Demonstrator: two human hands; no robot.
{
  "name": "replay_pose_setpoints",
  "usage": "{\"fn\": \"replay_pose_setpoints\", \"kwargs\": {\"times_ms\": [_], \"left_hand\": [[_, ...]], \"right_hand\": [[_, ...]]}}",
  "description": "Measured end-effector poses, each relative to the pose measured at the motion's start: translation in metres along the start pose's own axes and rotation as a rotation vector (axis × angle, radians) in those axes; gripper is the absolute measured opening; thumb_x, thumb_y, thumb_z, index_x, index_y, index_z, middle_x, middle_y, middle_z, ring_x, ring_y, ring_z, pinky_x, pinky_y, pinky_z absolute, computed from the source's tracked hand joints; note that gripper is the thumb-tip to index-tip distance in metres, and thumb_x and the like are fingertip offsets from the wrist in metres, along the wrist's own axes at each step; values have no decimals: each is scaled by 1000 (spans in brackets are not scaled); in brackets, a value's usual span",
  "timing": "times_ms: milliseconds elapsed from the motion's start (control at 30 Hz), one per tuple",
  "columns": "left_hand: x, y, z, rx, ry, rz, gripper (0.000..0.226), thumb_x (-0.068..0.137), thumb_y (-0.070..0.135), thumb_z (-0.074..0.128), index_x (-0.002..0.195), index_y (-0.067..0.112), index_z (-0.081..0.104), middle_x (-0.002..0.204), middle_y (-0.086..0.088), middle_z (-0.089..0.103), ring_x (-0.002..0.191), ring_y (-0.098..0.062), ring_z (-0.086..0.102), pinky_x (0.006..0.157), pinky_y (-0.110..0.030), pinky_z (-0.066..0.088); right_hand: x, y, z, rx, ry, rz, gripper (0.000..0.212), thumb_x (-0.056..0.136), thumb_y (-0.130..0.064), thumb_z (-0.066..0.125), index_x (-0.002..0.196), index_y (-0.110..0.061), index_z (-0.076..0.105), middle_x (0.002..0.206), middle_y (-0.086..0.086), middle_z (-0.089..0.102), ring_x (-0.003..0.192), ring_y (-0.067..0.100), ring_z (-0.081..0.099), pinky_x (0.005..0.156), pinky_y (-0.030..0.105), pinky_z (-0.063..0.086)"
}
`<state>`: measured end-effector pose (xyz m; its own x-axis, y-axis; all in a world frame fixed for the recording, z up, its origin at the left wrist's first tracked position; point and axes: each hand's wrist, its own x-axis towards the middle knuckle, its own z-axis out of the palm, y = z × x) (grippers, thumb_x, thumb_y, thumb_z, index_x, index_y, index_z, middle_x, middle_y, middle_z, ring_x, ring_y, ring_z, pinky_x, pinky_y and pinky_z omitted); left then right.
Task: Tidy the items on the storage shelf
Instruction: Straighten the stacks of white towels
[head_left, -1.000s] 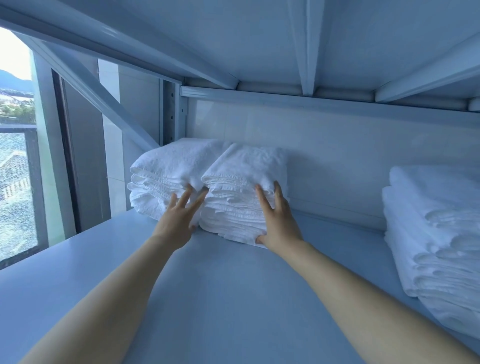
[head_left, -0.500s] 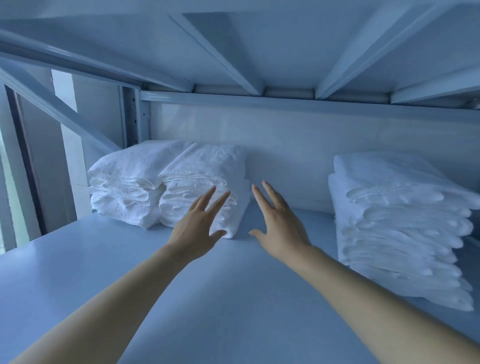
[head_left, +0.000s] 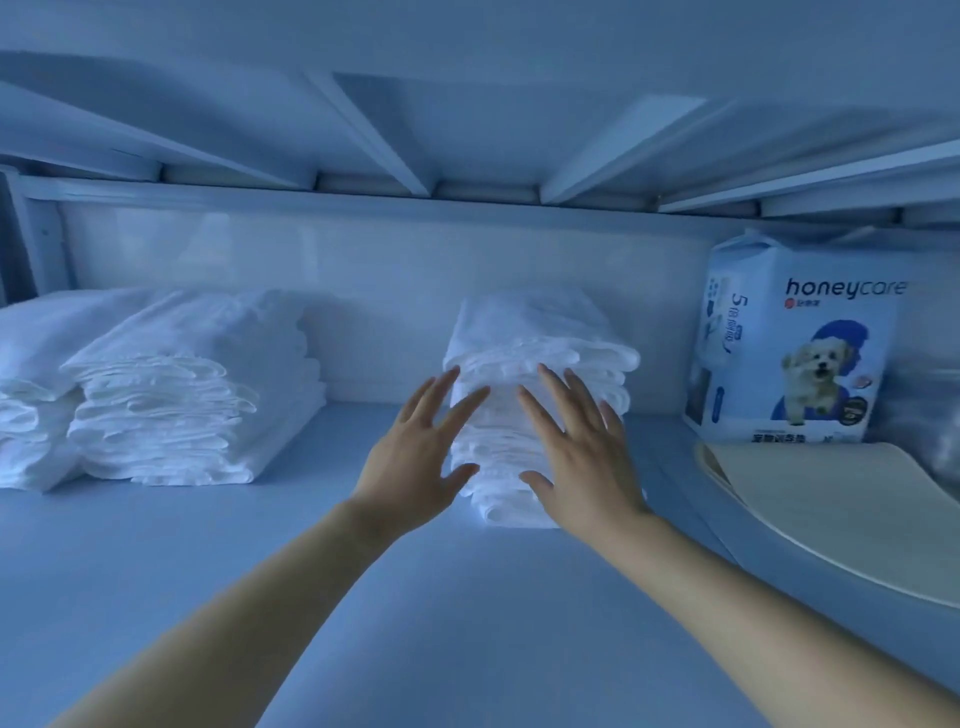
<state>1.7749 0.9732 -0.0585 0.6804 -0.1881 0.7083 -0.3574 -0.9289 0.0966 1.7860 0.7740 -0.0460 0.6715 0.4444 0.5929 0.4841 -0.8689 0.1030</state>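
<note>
Both the left hand (head_left: 410, 462) and right hand (head_left: 582, 457) hold nothing, fingers (head_left: 541, 411) spread straight before the towel stack (head_left: 545, 332), contact unclear.

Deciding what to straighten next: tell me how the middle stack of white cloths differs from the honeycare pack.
The middle stack is plain white folded cloth; the honeycare pack is a printed bag showing a dog. The left hand and right hand, both open, are at the stack's front; no hand is at the pack. Both stand on the shelf near the back wall.

pale blue shelf (head_left: 156, 597), three white towel stacks (head_left: 192, 395), honeycare pack (head_left: 800, 353), cream tray (head_left: 831, 499)
</note>
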Motion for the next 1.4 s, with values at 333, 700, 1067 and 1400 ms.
{"fn": "replay_pose_setpoints", "kwargs": {"times_ms": [333, 700, 1067, 1400], "left_hand": [[9, 51, 42, 296, -42, 100, 82, 55, 27, 88, 130, 28, 54, 152, -19, 24, 138, -43, 24, 99, -61, 39], [24, 67, 60, 364, 41, 15, 91, 34, 14, 90, 120, 25, 63, 146, -23, 34, 129, -48, 38, 86, -58, 49], [0, 52, 62, 249, 156, -57, 65, 51, 10, 89, 112, 17, 68, 121, -25, 55, 114, -43, 52, 86, -58, 49], [-7, 55, 61, 115, 104, -26, 59, 62, 10, 84, 116, 17, 62, 107, -2, 64, 95, -23, 64, 61, -28, 55]], "right_hand": [[-34, 76, 11, 8, -149, 29, 97, 83, -36, 67, 148, -32, -4, 135, -16, -49, 143, 20, -18, 111, 51, 25], [-35, 90, 32, 203, -77, -21, 88, 83, -22, 68, 149, -31, 9, 144, -21, -39, 135, 18, 22, 74, 34, 54], [-49, 94, 48, 279, 23, -49, 71, 90, -18, 58, 147, -34, 19, 150, -22, -25, 142, 12, 17, 83, 24, 48], [-52, 90, 48, 237, 39, -10, 71, 88, -20, 61, 147, -31, 22, 151, -16, -20, 142, 16, 21, 80, 23, 48]]}}
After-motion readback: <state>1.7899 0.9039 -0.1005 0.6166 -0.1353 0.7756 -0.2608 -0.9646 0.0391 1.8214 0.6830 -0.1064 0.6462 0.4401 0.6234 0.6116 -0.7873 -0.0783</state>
